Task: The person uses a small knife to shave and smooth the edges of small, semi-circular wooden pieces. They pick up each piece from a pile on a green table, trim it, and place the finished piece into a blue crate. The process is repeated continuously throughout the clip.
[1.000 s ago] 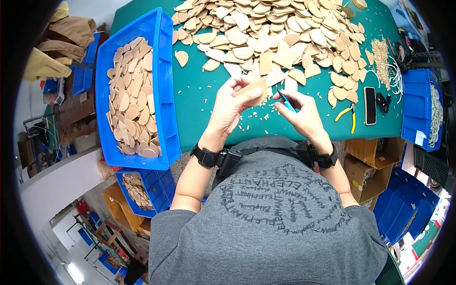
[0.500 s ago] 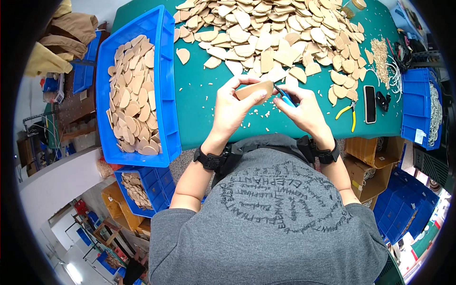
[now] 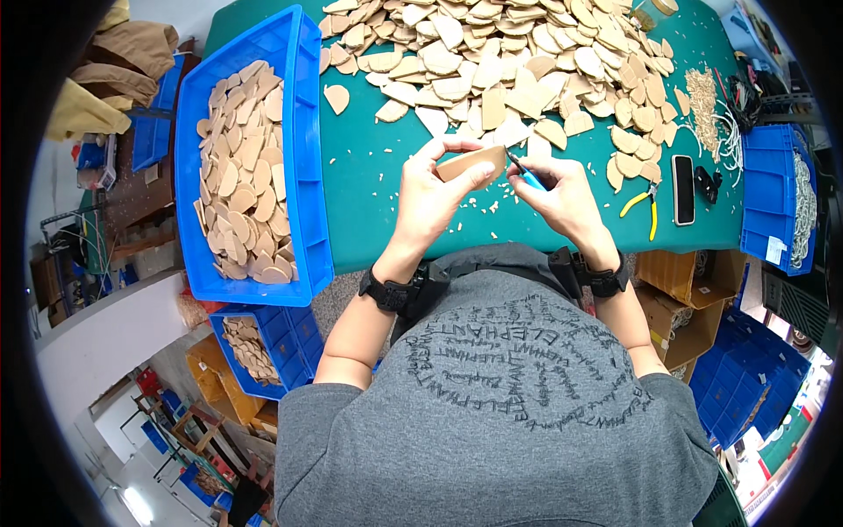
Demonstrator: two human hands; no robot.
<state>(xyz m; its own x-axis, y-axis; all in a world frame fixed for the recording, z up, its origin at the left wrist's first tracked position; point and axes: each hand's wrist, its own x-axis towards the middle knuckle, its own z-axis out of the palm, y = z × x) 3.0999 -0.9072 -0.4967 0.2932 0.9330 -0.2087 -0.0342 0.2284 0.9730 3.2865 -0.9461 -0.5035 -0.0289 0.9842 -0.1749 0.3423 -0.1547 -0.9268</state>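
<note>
Left hand: the left hand [image 3: 432, 195] is raised over the near edge of the green table [image 3: 369, 193], thumb and fingers clamped on a flat, tan, wooden piece with a rounded edge [image 3: 472, 162], held roughly level.
Right hand: the right hand [image 3: 562, 195] is closed around a small blue-handled cutting tool [image 3: 527, 176]; its dark tip meets the right end of the wooden piece. Whether it is a knife or small snips is hard to tell at this size.
Held piece: above the table just in front of the person's chest, between both hands, near the loose pile.
Pile: a wide heap of similar tan wooden pieces [image 3: 492, 61] covers the far half of the table, with small shavings scattered beneath the hands.
Left tray: a large blue plastic bin [image 3: 307, 132] at the table's left end holds more of the same pieces in a layer.
Lower bin: a smaller blue crate [image 3: 290, 338] below it, also with pieces inside.
Right side: yellow-handled pliers [image 3: 645, 204], a dark phone [image 3: 683, 189] just beside them, and a blue bin [image 3: 762, 193] at the right edge.
Wrists: a black watch or band on each.
</note>
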